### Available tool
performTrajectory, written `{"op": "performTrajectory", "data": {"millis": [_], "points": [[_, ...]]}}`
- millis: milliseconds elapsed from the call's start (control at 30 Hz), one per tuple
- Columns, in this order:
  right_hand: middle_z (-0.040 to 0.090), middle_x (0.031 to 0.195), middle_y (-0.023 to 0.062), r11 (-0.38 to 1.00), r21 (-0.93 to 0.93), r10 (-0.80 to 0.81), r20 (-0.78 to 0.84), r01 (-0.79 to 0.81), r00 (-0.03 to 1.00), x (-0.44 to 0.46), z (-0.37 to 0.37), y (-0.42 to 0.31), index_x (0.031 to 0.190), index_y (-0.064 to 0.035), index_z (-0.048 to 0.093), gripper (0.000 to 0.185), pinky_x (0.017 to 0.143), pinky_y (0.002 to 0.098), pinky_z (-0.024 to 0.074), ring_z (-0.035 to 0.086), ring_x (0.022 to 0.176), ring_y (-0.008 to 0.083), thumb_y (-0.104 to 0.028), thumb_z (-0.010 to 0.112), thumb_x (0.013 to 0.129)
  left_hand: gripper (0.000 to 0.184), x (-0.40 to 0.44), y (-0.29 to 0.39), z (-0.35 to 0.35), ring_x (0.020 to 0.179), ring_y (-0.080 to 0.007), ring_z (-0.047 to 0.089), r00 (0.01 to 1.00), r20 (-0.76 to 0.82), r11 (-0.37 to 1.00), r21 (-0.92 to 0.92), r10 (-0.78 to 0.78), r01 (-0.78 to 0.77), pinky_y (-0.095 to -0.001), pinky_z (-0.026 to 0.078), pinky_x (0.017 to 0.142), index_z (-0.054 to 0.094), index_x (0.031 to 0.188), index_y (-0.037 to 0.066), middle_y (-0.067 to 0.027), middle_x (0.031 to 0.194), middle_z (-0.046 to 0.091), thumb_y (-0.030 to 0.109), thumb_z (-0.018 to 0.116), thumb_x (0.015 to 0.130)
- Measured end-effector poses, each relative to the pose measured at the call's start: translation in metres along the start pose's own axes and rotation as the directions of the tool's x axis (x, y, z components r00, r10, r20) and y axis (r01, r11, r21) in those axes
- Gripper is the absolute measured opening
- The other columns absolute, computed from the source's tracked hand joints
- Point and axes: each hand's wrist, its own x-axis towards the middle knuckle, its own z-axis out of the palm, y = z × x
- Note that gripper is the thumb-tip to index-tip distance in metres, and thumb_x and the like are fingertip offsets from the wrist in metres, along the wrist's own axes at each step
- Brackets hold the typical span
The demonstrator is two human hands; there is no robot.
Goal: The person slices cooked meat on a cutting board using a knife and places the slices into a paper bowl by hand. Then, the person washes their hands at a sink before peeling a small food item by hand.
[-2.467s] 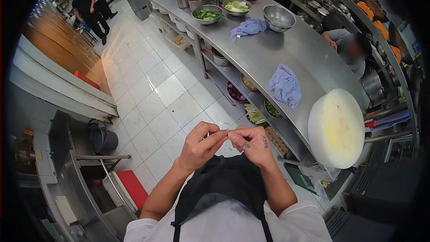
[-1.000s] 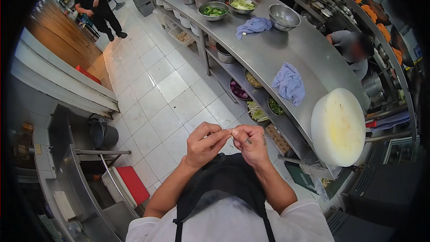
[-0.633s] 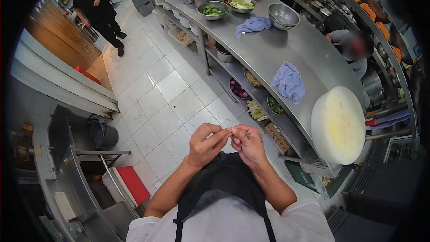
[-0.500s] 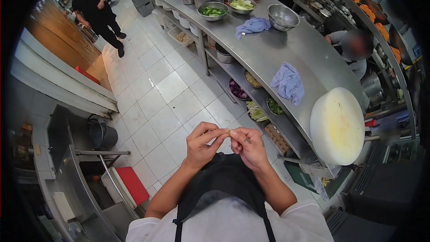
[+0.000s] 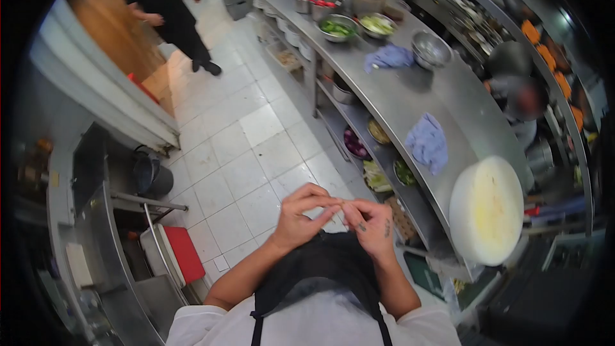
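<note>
In front of the black apron (image 5: 317, 269), my left hand (image 5: 301, 218) and my right hand (image 5: 370, 225) meet at their fingertips. Each has its thumb and fingers pinched together. Whatever lies between them is too small to make out. The hands are over the tiled floor, to the left of the steel counter's lower shelf. A thick round white board (image 5: 488, 210) with a yellow-stained face is at the counter's near end, right of my right hand. Behind it lies a crumpled blue cloth (image 5: 427, 144).
The steel counter (image 5: 384, 99) carries bowls of green vegetables (image 5: 337, 27), a second blue cloth (image 5: 389, 57) and an empty metal bowl (image 5: 431, 50). A person in black (image 5: 168, 9) stands at the upper left; another (image 5: 525, 102) is beyond the counter. A bucket (image 5: 152, 174) stands left.
The view has shifted, so the counter and board appear lower and further right. The person in black has come nearer. My hands stay joined at the fingertips, with the fingers shifting slightly.
</note>
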Motion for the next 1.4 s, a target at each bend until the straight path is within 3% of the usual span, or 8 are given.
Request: {"op": "performTrajectory", "data": {"millis": [167, 267, 400, 567, 733, 867, 1133, 1400], "points": [[0.061, 0.067, 0.0007, 0.998, -0.049, -0.046, 0.0, 0.045, 0.999, 0.003, -0.001, 0.016, 0.093, 0.0016, 0.072, 0.022, 0.054, 0.0213, 0.0388, 0.051, 0.06, 0.0057, -0.019, 0.063, 0.092, 0.016, -0.007, -0.004, -0.005, 0.075, -0.0175, 0.061, 0.992, 0.123, 0.997, -0.064, -0.036, 0.044, -0.0275, 0.048, 0.065, 0.073, 0.095, 0.003, -0.0076, 0.083, 0.063, 0.001, 0.072, 0.079], [0.06, 0.067, 0.0001, 0.999, -0.036, 0.023, 0.033, -0.021, 0.999, 0.003, -0.002, 0.019, 0.086, 0.0022, 0.07, 0.023, 0.053, 0.0211, 0.0375, 0.05, 0.06, 0.0049, -0.019, 0.063, 0.093, 0.014, -0.009, -0.006, -0.01, 0.075, -0.0174, 0.061, 0.986, 0.161, 0.998, -0.044, -0.046, 0.054, -0.0277, 0.048, 0.065, 0.073, 0.094, 0.002, -0.0076, 0.083, 0.062, 0.003, 0.071, 0.08], [0.061, 0.067, 0.0003, 0.999, 0.014, 0.044, 0.055, -0.045, 0.998, 0.005, 0.0, 0.02, 0.088, 0.0025, 0.07, 0.023, 0.053, 0.0204, 0.0383, 0.05, 0.059, 0.0051, -0.019, 0.062, 0.093, 0.014, -0.013, -0.007, -0.009, 0.072, -0.0116, 0.059, 0.99, 0.131, 0.997, -0.032, -0.059, 0.063, -0.0246, 0.048, 0.062, 0.073, 0.096, 0.003, -0.0055, 0.084, 0.062, 0.003, 0.071, 0.082], [0.061, 0.067, 0.0006, 0.999, 0.023, 0.039, 0.038, -0.04, 0.998, 0.005, 0.005, 0.022, 0.089, 0.0028, 0.07, 0.021, 0.053, 0.0205, 0.0392, 0.051, 0.059, 0.0053, -0.016, 0.063, 0.092, 0.016, -0.02, -0.007, -0.005, 0.072, -0.0116, 0.059, 0.995, 0.066, 0.997, -0.009, -0.071, 0.072, -0.0243, 0.049, 0.062, 0.073, 0.098, 0.004, -0.0052, 0.086, 0.063, 0.003, 0.07, 0.082], [0.062, 0.068, 0.0009, 0.998, 0.039, 0.049, -0.009, -0.049, 0.999, 0.003, 0.007, 0.03, 0.09, 0.0033, 0.07, 0.02, 0.054, 0.0205, 0.0395, 0.051, 0.06, 0.0052, -0.015, 0.063, 0.092, 0.017, -0.023, -0.006, -0.001, 0.075, -0.0183, 0.062, 0.996, 0.035, 0.996, 0.035, -0.088, 0.087, -0.0274, 0.049, 0.065, 0.072, 0.096, 0.002, -0.0081, 0.086, 0.062, 0.003, 0.069, 0.08], [0.062, 0.07, 0.0015, 1.0, -0.01, 0.006, -0.043, -0.006, 0.999, 0.002, 0.012, 0.031, 0.092, 0.0043, 0.069, 0.021, 0.057, 0.0209, 0.0405, 0.053, 0.064, 0.0057, -0.015, 0.062, 0.092, 0.02, -0.024, -0.009, 0.001, 0.075, -0.0154, 0.064, 0.999, 0.026, 0.996, 0.076, -0.038, 0.036, -0.0253, 0.052, 0.064, 0.073, 0.098, 0.004, -0.0067, 0.085, 0.064, 0.0, 0.071, 0.078], [0.062, 0.071, 0.0023, 0.998, -0.053, -0.019, -0.059, 0.015, 0.998, 0.002, 0.012, 0.035, 0.093, 0.0049, 0.069, 0.021, 0.059, 0.022, 0.042, 0.053, 0.065, 0.007, -0.014, 0.061, 0.093, 0.017, -0.022, -0.007, 0.003, 0.075, -0.0211, 0.063, 0.999, 0.037, 0.993, 0.12, 0.002, -0.006, -0.0295, 0.052, 0.066, 0.069, 0.095, 0.002, -0.0088, 0.087, 0.061, 0.001, 0.069, 0.078], [0.062, 0.074, 0.0033, 0.999, -0.019, -0.042, -0.105, 0.041, 0.994, 0.001, 0.016, 0.037, 0.094, 0.0056, 0.068, 0.021, 0.061, 0.0227, 0.043, 0.054, 0.066, 0.0074, -0.013, 0.06, 0.093, 0.02, -0.022, -0.01, 0.006, 0.075, -0.0202, 0.063, 0.998, 0.035, 0.978, 0.198, 0.053, -0.059, -0.0294, 0.053, 0.065, 0.069, 0.098, 0.002, -0.008, 0.088, 0.062, -0.001, 0.069, 0.078]]}}
